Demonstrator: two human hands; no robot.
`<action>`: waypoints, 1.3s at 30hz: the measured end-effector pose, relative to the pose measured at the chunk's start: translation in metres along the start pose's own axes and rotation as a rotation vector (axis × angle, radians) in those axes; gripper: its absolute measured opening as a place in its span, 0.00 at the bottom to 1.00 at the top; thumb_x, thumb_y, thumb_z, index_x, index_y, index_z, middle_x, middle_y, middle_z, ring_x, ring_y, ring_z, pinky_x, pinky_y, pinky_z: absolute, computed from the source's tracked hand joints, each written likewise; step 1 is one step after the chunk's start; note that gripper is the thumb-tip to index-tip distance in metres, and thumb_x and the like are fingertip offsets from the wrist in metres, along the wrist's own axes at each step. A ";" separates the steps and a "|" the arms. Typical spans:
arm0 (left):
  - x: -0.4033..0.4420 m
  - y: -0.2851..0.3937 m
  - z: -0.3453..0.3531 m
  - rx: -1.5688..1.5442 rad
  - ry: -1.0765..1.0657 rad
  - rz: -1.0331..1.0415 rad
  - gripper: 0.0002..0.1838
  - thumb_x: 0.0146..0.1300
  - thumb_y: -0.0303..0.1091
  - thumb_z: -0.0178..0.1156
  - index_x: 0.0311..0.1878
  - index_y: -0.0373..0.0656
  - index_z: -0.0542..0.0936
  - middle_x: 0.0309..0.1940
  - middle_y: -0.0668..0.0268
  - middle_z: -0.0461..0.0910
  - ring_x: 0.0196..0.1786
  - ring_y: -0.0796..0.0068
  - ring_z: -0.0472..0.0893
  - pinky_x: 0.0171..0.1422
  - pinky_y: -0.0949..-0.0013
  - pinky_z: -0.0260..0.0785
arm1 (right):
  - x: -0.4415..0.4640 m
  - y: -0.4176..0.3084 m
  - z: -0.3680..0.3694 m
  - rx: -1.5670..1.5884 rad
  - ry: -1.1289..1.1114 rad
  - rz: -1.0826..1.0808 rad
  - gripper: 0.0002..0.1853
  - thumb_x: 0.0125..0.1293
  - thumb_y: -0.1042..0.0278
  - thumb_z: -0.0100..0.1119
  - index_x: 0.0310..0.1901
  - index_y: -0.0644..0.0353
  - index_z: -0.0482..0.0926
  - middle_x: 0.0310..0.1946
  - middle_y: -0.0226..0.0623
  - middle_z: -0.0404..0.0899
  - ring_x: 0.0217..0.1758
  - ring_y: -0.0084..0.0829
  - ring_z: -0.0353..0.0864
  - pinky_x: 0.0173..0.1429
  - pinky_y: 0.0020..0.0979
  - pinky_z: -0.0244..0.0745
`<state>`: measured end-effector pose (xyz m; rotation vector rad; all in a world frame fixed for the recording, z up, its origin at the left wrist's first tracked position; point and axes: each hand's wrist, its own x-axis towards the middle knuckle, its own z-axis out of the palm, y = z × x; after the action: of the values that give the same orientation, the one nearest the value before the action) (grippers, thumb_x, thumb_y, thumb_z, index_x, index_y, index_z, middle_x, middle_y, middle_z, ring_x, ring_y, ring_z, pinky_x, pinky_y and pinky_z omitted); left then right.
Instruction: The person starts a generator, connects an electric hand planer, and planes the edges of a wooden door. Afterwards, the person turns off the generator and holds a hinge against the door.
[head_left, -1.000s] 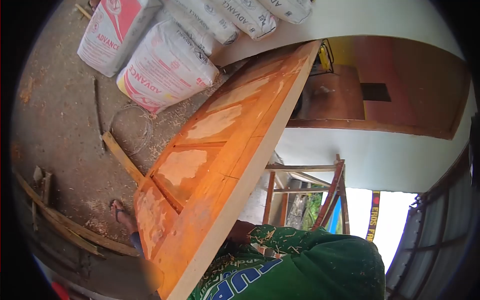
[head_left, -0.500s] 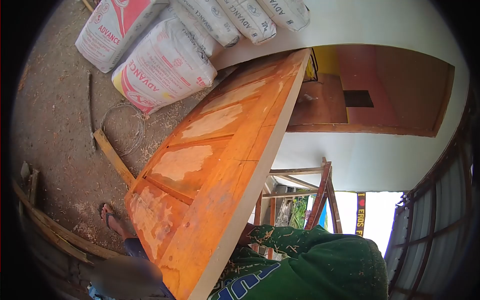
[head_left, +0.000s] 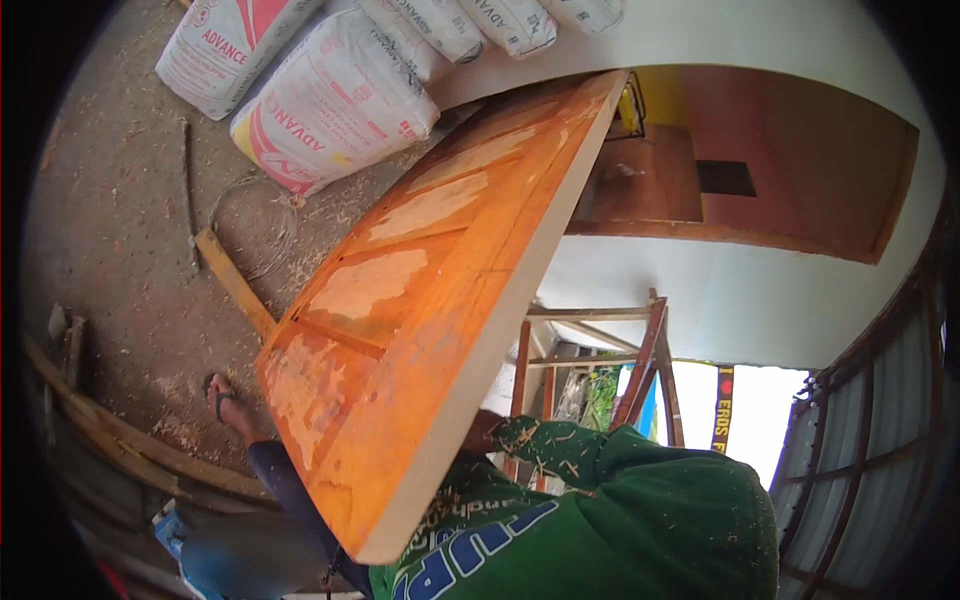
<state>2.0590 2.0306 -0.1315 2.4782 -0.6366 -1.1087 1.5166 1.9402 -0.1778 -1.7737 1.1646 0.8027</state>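
A green sleeve flecked with wood shavings runs to a hand, which I take to be my right hand (head_left: 484, 432). It is at the pale edge of an orange-brown panelled wooden door (head_left: 430, 275). The door's edge hides its fingers, so I cannot tell whether they grip. Pale, bare-looking patches mark the door's varnished face. My left hand does not show. A green printed shirt (head_left: 640, 510) fills the bottom right of the tilted view.
Cement bags (head_left: 335, 100) are grouped at the top left. On the dirt floor lie a yellowish board (head_left: 235, 282), a wire coil (head_left: 290, 235) and a thin rod (head_left: 188, 200). A foot in a flip-flop (head_left: 222, 398) is near long planks (head_left: 150, 455). A wooden frame (head_left: 645, 350) stands behind.
The whole scene has shifted upward in the view. The door's near end now shows its corner at the bottom, and more of the shirt is visible. The hand stays at the door's edge.
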 end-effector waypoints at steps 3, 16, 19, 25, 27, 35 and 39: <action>-0.019 0.009 -0.021 0.087 -0.021 0.076 0.17 0.54 0.41 0.63 0.31 0.31 0.80 0.23 0.56 0.80 0.25 0.62 0.74 0.35 0.58 0.66 | -0.002 -0.006 -0.026 -0.086 -0.079 -0.081 0.08 0.48 0.66 0.55 0.30 0.57 0.80 0.37 0.40 0.79 0.46 0.43 0.75 0.52 0.43 0.70; -0.207 0.187 -0.096 -0.033 -0.025 0.057 0.14 0.49 0.31 0.64 0.38 0.34 0.76 0.20 0.67 0.73 0.23 0.76 0.72 0.31 0.72 0.67 | 0.011 0.059 -0.090 -0.007 0.159 -0.675 0.10 0.52 0.68 0.55 0.36 0.62 0.77 0.33 0.39 0.76 0.39 0.42 0.74 0.41 0.39 0.70; -0.217 0.224 -0.090 0.247 -0.120 0.322 0.13 0.44 0.28 0.63 0.34 0.34 0.77 0.21 0.61 0.76 0.23 0.72 0.75 0.32 0.68 0.69 | 0.014 0.059 -0.066 0.001 0.139 -0.782 0.10 0.56 0.66 0.53 0.36 0.63 0.77 0.31 0.40 0.76 0.34 0.40 0.75 0.40 0.36 0.70; -0.198 0.226 -0.097 0.353 -0.348 0.494 0.12 0.43 0.30 0.64 0.32 0.36 0.77 0.20 0.58 0.75 0.23 0.62 0.77 0.32 0.66 0.69 | -0.016 0.024 -0.041 0.613 -0.038 -0.631 0.12 0.48 0.62 0.56 0.32 0.60 0.78 0.26 0.40 0.77 0.31 0.41 0.75 0.39 0.38 0.69; -0.187 0.225 -0.096 0.382 -0.360 0.572 0.10 0.43 0.29 0.63 0.31 0.37 0.76 0.21 0.57 0.76 0.23 0.56 0.77 0.32 0.64 0.69 | -0.025 0.011 -0.038 0.491 -0.050 -0.456 0.12 0.45 0.63 0.57 0.31 0.59 0.79 0.26 0.39 0.78 0.35 0.44 0.76 0.41 0.41 0.69; -0.123 0.204 -0.090 0.369 -0.563 0.850 0.14 0.43 0.27 0.59 0.37 0.36 0.76 0.25 0.56 0.74 0.25 0.56 0.74 0.31 0.62 0.67 | -0.052 0.001 -0.017 0.241 0.454 -0.455 0.13 0.45 0.62 0.57 0.31 0.62 0.79 0.26 0.45 0.76 0.32 0.48 0.77 0.37 0.40 0.72; -0.118 0.232 -0.069 0.365 -0.578 0.856 0.10 0.45 0.28 0.61 0.32 0.37 0.76 0.22 0.57 0.76 0.23 0.55 0.76 0.31 0.62 0.68 | -0.055 0.008 -0.012 0.244 0.570 -0.457 0.16 0.46 0.61 0.57 0.35 0.63 0.78 0.25 0.46 0.75 0.31 0.48 0.77 0.36 0.40 0.72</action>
<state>1.9825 1.9083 0.0957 1.7141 -1.9674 -1.3753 1.4901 1.9493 -0.1284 -2.0046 1.0757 -0.1236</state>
